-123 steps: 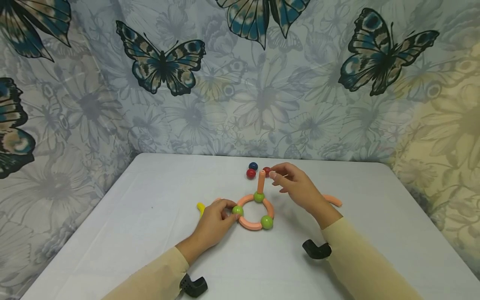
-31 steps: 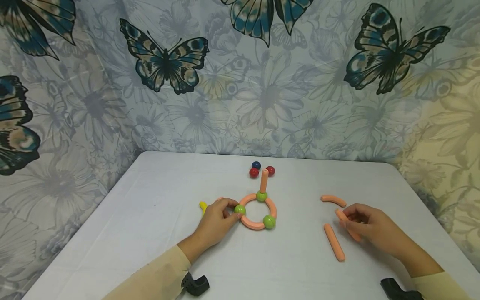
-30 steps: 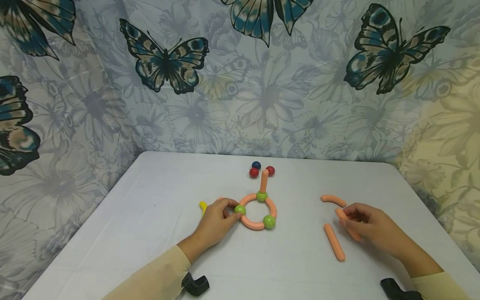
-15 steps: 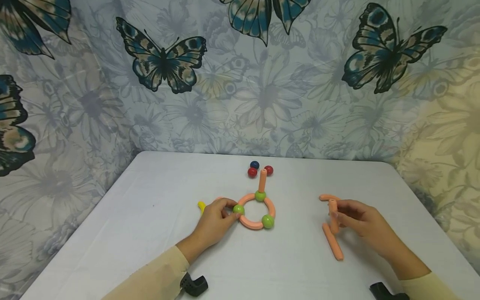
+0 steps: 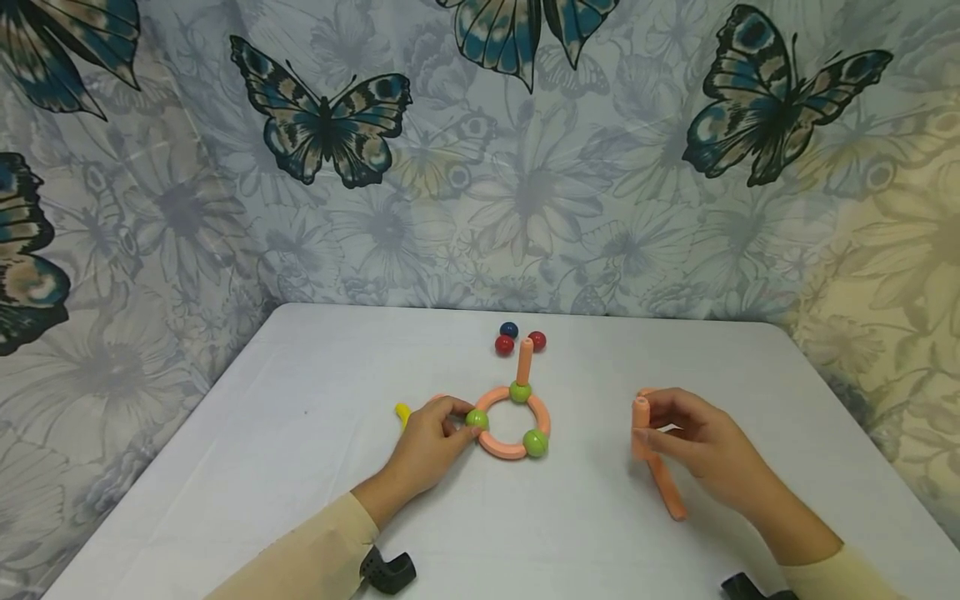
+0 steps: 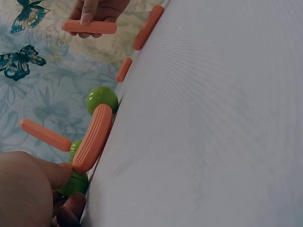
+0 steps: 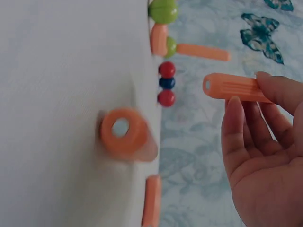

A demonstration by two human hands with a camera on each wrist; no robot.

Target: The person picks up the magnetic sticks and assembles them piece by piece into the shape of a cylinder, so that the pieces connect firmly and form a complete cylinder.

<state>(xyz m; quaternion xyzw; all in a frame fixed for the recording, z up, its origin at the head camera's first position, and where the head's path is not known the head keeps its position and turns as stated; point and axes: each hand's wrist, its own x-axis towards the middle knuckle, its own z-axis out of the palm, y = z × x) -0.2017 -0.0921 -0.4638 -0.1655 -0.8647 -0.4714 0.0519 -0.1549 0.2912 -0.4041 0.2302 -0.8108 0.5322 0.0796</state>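
Observation:
In the head view, three curved orange rods and three green balls form a ring [image 5: 502,451] on the table. A straight orange rod [image 5: 525,362] stands up from its far green ball [image 5: 520,392]. My left hand [image 5: 429,442] pinches the left green ball [image 6: 75,183] between thumb and fingers. Off to the right, my right hand [image 5: 705,442] holds another orange rod [image 7: 234,87] roughly upright, raised above the table. Below it lies a straight orange rod [image 5: 666,490], whose end shows a round silvery spot in the right wrist view. A curved orange rod [image 7: 152,201] lies mostly behind the right hand.
Two red balls [image 5: 504,345] and a blue ball [image 5: 509,331] lie behind the ring. A yellow piece [image 5: 402,413] and a bit of orange show past the left hand. The white table [image 5: 300,500] ends at a butterfly-patterned cloth [image 5: 525,208].
My right hand left the area by the red ball and took an orange rod on the right. It has since lifted the rod, turned it upright and moved left. My left hand stays put.

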